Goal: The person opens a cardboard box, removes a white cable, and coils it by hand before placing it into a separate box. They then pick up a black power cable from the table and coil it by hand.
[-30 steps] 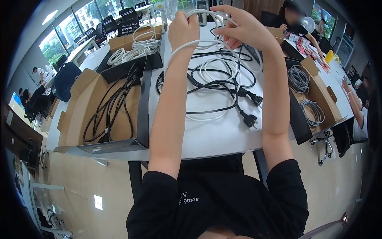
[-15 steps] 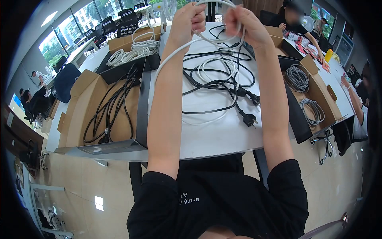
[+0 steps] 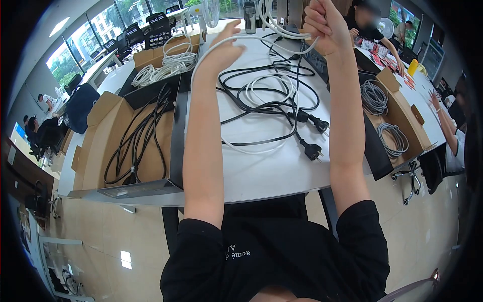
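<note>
"Hands have drawn apart in the last half-second — the left hand has swung outward and the right hand has gone a bit higher and further right."

"Is the left gripping anything?"

"No, its fingers are loose and spread. One strand of the white cable crosses by it; whether that presses on the skin, I can't tell."

"And the right?"

"Clenched round that same cable, up over the far part of the desk."

"So which is nearer the loops?"

"Right, plainly. They hang just to the left of its fingers, between both hands, some running out of sight."

"How does the strand lie?"

"Sideways — sagging from the right fist across to the left, then down beside that wrist. Black cables lie below, on the desk."
</note>
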A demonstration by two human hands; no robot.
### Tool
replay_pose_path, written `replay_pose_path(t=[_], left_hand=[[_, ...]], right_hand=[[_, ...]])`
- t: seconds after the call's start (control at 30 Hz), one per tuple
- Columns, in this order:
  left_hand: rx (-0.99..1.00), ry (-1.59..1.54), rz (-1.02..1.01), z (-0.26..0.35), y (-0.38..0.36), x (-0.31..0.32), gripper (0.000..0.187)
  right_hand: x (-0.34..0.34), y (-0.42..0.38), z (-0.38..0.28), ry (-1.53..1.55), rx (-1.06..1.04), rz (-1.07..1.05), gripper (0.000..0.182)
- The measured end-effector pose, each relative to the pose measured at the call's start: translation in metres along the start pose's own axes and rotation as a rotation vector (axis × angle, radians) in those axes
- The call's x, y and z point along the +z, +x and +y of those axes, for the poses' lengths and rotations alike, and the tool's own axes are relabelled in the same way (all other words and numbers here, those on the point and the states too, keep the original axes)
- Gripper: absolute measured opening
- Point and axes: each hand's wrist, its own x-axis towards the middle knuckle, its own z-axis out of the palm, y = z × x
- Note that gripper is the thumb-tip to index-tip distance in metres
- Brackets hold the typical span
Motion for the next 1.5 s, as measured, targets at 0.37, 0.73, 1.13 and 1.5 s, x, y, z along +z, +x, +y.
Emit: replay_pose_path(t=[0.37,0.73,1.13,1.5], left_hand=[[0.232,-1.302,0.281,0.023,0.020,-0.004,0.044],[0.118,-0.653,0.214,0.034,0.008,0.005,0.058],[0.225,-0.997,-0.137,0.019,0.011,0.007,0.043],[0.018,-1.727,0.736,0.015,0.012,0.004,0.045]], right_hand=[[0.006,-0.001,0.009,-0.176,0.016,0.014,0.041],[0.018,-0.002,0.035,-1.217,0.012,-0.149,0.038],[0.043,-0.009,0.025,-0.844,-0.125,0.068,0.041],[0.005,0.007,0.099,-1.233,-0.111,-0.367,0.068]])
